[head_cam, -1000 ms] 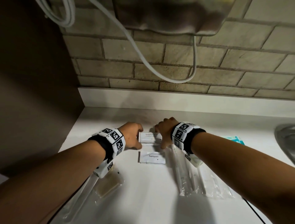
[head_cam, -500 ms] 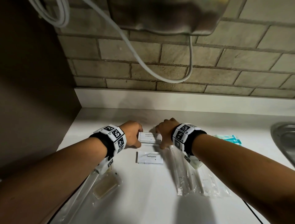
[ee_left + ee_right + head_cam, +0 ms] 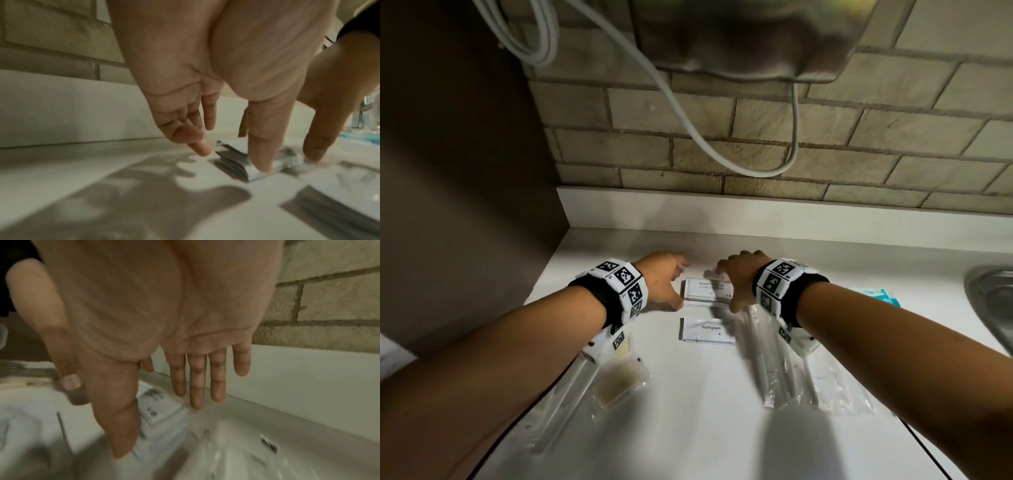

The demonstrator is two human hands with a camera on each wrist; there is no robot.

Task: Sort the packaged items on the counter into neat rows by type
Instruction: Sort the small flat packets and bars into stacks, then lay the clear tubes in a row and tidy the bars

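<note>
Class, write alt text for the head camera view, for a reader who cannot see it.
Two open hands, left hand and right hand, square up a small stack of white shampoo sachets on a white counter below a brick wall. A white toothpaste sachet lies just nearer, with clear-wrapped toothbrushes to its right.

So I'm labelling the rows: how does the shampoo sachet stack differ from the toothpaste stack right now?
The shampoo sachet stack lies nearer the wall, the toothpaste stack nearer the person. The left hand and right hand flank the shampoo sachet stack, thumbs at its near corners; the toothpaste stack lies untouched. Their printed labels differ. Both are flat white sachets, piled on the counter.
</note>
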